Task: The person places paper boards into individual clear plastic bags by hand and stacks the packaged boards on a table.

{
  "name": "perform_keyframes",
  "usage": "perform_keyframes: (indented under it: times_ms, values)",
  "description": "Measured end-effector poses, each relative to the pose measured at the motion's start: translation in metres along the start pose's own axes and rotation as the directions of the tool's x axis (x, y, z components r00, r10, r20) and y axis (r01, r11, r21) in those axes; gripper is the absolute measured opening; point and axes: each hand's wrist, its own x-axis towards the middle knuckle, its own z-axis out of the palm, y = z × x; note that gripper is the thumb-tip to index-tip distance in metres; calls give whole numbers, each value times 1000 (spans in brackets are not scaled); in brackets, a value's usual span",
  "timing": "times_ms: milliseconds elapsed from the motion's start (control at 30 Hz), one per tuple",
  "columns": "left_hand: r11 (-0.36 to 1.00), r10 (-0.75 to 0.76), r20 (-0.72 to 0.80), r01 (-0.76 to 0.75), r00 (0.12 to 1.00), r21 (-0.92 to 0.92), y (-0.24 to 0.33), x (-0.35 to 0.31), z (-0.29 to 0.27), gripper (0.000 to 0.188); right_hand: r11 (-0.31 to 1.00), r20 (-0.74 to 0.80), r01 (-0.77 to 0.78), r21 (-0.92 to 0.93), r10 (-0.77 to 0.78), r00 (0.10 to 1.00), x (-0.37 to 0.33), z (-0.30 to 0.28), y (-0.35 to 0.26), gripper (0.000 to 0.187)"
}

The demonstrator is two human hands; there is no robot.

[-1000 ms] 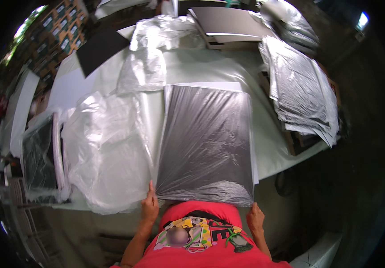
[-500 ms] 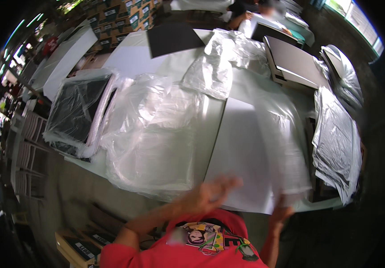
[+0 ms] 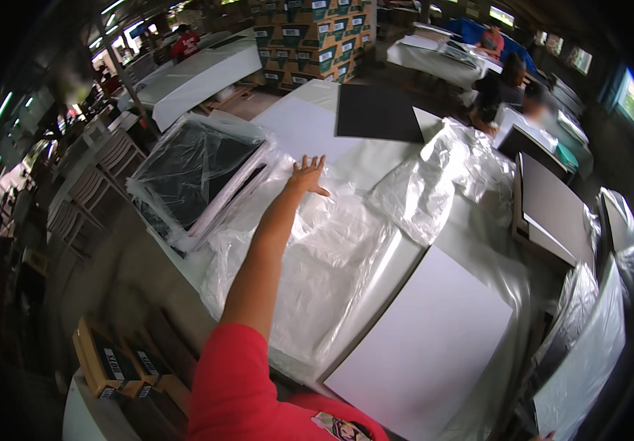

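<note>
Okay, my left hand [image 3: 307, 176] is splayed wide, empty, over crinkly clear plastic bags [image 3: 310, 275] on the table [image 3: 471, 237]; my right hand [image 3: 544, 437] barely shows below a glossy film-wrapped sheet [image 3: 585, 360], grip unreadable.

Stacked cartons [image 3: 324, 56], brown and green: white rectangular labels [image 3: 293, 32], print too small to read. Flat boxes [image 3: 90, 354], lower left: bold pale lettering [image 3: 113, 363] on dark panels.

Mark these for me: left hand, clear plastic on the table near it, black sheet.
left hand [image 3: 306, 177]: head view, back of the hand
clear plastic [image 3: 321, 275]: head view, middle of its crumpled surface
black sheet [image 3: 377, 114]: head view, middle of its flat face
</note>
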Motion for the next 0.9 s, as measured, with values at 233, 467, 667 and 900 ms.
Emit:
perform_keyframes:
  times_ms: [233,467,667,900]
  values:
    - [993,25,355,18,935,-118,-24,22,25,61,986,182,-164,23,158,971,3,4,-126,40]
    - [711,394,136,-207,909,-672,-20,-27,-24,38,957,259,-175,232,112,959,30,-3,-209,56]
    - [365,395,39,-118,918,-923,54,-154,-139,46,713,330,-207,670,-37,943,77,-62,-348,71]
    - [297,482,-65,-233,874,-926,49,-262,-207,54,-174,298,-524,834,-657,692,118,-159,-632,90]
